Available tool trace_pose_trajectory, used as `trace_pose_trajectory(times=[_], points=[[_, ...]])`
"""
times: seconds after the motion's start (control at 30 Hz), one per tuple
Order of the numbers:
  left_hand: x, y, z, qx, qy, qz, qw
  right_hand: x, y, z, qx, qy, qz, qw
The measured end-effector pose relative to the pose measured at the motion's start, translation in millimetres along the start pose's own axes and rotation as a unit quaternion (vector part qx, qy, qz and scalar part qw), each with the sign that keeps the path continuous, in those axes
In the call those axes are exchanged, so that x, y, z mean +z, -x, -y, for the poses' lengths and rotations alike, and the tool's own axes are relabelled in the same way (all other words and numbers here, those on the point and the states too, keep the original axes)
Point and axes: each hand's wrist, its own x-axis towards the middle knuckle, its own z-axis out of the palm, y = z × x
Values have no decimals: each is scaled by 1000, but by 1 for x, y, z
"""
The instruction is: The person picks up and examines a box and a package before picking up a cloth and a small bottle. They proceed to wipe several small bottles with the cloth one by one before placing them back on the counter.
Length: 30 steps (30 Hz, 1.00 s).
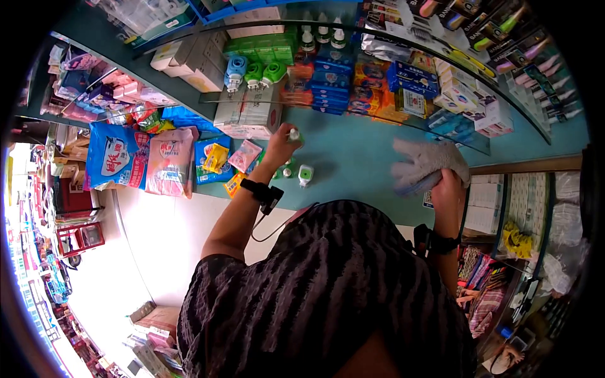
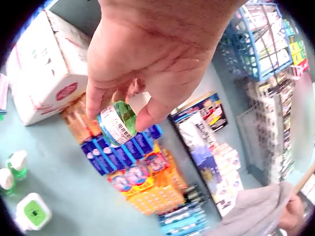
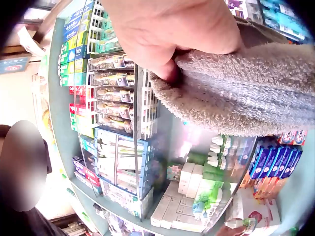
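Between thumb and fingers my left hand [image 1: 285,150] pinches a small green bottle [image 2: 117,123] with a printed label, over the blue-green counter [image 1: 353,142]. Two similar small green bottles with white caps [image 2: 18,160] stand on the counter beside that hand. Close to them is a white container with a green top [image 1: 305,175]. My right hand [image 1: 446,186] grips a fluffy grey cloth [image 1: 432,160] at the counter's right end. In the right wrist view, the fingers push into a fold of the cloth [image 3: 236,91].
Large detergent bags [image 1: 120,157] and small packets [image 1: 244,155] lie on the left. Behind the left hand stands a white carton [image 1: 249,116]. A curved glass shelf [image 1: 378,120] overhangs boxes and blue packs [image 1: 331,85]. Shelves with stacked goods [image 1: 529,201] flank the right.
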Motion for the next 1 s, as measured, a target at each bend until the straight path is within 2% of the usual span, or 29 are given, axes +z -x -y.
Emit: trace_pose_trajectory(times=[0.03, 0.13, 0.23, 0.3, 0.47, 0.67, 0.9, 1.0], points=[[2, 0, 12, 20, -54, -11, 998, 5, 7, 15, -4, 77, 4, 997], [13, 7, 35, -29, -115, -6, 993, -2, 11, 12, 12, 77, 10, 997], [32, 3, 73, 4, -147, 11, 989, -21, 7, -8, 36, -9, 49, 998], [42, -2, 91, 4, -193, 43, 980, -21, 7, -5, 88, -106, 9, 990], [61, -6, 119, -12, -229, 79, 970, -20, 14, 14, 78, -107, -48, 990], [69, -6, 137, -12, -260, 105, 960, -17, 11, 27, 96, -130, -56, 985], [64, -6, 123, -65, -280, 135, 948, -13, -3, 16, 84, -157, -25, 984], [61, -1, 112, -49, -317, 150, 935, -8, -7, 13, 62, -84, 10, 994]])
